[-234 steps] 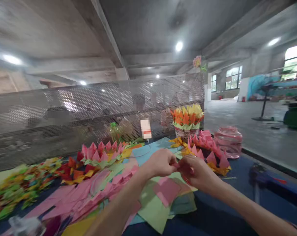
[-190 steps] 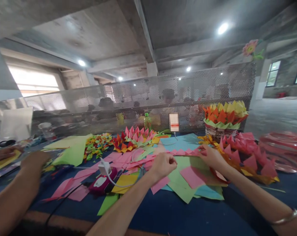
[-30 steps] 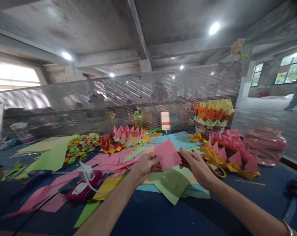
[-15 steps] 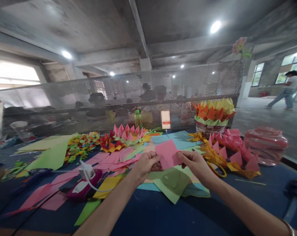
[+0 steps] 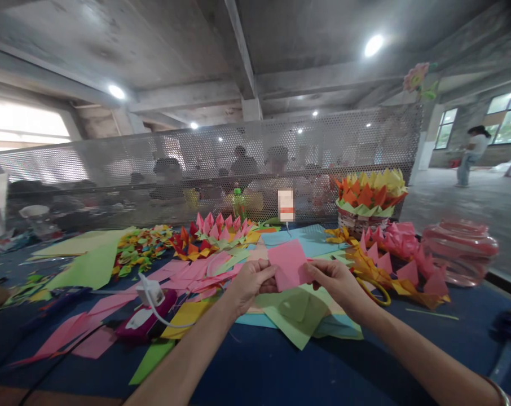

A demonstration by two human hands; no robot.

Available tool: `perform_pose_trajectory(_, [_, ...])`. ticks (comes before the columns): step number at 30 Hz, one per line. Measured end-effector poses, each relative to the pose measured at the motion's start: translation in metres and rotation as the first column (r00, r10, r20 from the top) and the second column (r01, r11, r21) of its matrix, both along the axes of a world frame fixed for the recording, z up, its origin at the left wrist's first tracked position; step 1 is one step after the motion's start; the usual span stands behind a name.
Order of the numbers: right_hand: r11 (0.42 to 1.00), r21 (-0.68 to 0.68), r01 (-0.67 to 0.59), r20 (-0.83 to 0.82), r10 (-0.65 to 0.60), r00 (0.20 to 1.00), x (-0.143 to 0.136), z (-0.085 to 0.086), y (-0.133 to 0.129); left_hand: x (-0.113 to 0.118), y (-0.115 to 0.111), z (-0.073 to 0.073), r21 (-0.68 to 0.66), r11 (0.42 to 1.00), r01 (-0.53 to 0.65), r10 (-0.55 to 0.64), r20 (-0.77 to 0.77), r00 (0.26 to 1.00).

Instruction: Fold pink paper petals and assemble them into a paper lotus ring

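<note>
A small square of pink paper [image 5: 287, 264] is held up in front of me, above the table's middle. My left hand [image 5: 259, 277] pinches its left edge between thumb and fingers. At the right edge, the thumb and fingertips of my right hand [image 5: 328, 276] are closed on the same sheet. Beneath the hands lie green paper sheets [image 5: 295, 316] over light blue ones [image 5: 340, 326]. Left of my left hand, pink paper strips and sheets [image 5: 192, 273] are spread in a loose pile. Yellow-handled scissors [image 5: 376, 292] lie just right of my right hand.
A purple power strip [image 5: 143, 318] with a white plug and cable lies at left. Behind are folded pink paper petals [image 5: 221, 225], a green bottle [image 5: 238, 203] and a perforated metal screen [image 5: 111, 169]. A petal-decorated basket [image 5: 363, 220] and clear pink jar [image 5: 461, 254] stand at right.
Both hands keep the pink paper in nearly the same place. In the far right background, a walking person has moved to the left. The view has shifted very slightly.
</note>
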State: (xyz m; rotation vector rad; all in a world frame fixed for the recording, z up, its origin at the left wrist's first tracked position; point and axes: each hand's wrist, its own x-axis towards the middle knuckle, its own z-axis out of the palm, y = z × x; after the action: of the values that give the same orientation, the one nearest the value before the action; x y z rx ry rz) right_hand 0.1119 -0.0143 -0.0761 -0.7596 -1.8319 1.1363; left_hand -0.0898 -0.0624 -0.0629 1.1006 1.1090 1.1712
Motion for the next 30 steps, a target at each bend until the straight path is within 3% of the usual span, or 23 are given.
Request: perform_pose_trajectory(30, [1.000, -0.002, 0.002, 0.038, -0.002, 0.999, -0.0017, 0.0032, -0.0005, -0.0008, 0.0015, -0.0033, 0.069, 0.998, -0.001, 0.008, -0.095, 0.995])
